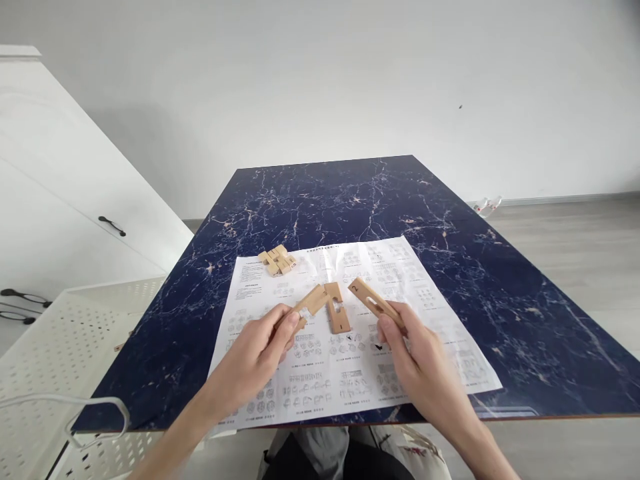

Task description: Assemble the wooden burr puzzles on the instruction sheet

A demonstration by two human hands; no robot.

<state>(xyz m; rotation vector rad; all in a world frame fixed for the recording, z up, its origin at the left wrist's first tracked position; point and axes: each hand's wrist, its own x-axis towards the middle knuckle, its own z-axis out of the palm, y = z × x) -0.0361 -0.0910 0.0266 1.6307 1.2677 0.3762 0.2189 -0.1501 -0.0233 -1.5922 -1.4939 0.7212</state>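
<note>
My left hand [265, 343] is closed on notched wooden puzzle pieces [314, 300], at least one, with the lower part covered by my fingers. In my right hand [413, 340] is a slotted wooden puzzle piece [365, 293] marked "2", tilted up to the left. Between both hands, a notched wooden piece [339, 319] marked "1" lies on the instruction sheet [325, 363]. The tip of the left-hand piece comes close to its upper end; I cannot tell whether they touch. At the sheet's upper left sits a cluster of interlocked wooden pieces [278, 260].
The printed sheet covers the near part of a dark blue marble-patterned table [320, 200]. A white cabinet [75, 167] and a white perforated basket [90, 333] stand at the left. A pale wall [320, 80] rises behind the table.
</note>
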